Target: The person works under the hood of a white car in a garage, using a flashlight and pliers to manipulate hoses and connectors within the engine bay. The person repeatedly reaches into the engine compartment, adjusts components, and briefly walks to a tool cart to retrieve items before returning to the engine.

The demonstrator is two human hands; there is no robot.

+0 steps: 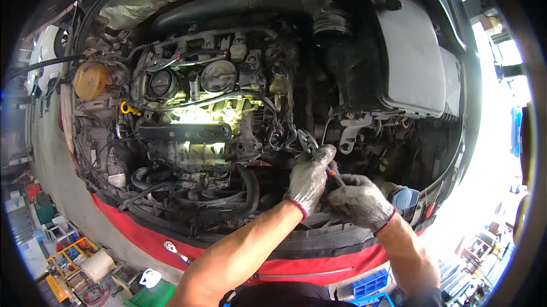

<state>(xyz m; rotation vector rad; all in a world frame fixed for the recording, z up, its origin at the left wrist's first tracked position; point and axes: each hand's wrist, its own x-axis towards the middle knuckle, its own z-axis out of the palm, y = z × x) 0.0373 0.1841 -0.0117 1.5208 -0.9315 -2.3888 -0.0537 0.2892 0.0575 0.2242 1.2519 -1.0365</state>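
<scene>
Both of my hands wear grey knit work gloves and are close together over the front right of an open engine bay. My left hand [310, 179] is closed round a pair of pliers [307, 140], whose metal jaws stick out above the fingers beside a thin dark hose. Lower and to the right, my right hand [360, 200] is closed on a dark handle with an orange band [335, 177]. Whether that handle belongs to the pliers is hidden by the gloves. A grey metal bracket [350, 134] stands just beyond my hands.
A bright light falls on the engine [219, 76]. A red cover [319, 264] lies along the car's front edge, with a ratchet [175, 251] near my left forearm. The large grey box [413, 59] rises at far right. Below are blue trays [370, 284] and a yellow rack [71, 258].
</scene>
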